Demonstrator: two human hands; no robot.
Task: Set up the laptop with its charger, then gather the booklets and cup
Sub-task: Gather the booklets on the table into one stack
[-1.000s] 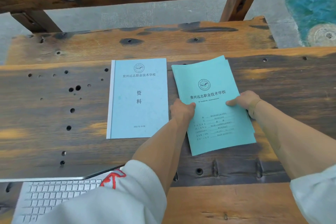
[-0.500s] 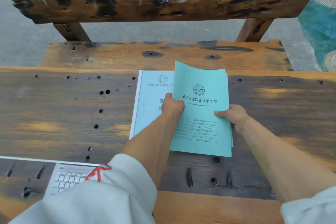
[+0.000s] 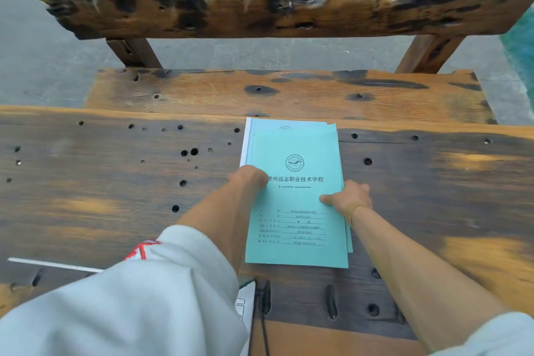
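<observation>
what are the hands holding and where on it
Both hold the green booklet: left hand grips its left edge, right hand its right edge.

Booklets (image 3: 297, 205) stacked on table (image 3: 115, 182), bench (image 3: 289, 89) behind.

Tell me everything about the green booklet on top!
The thin teal-green paper booklet lies flat on the dark wooden table, almost covering a pale blue booklet. It has a round emblem, printed Chinese characters and ruled lines. The left hand and right hand hold its side edges.
</observation>
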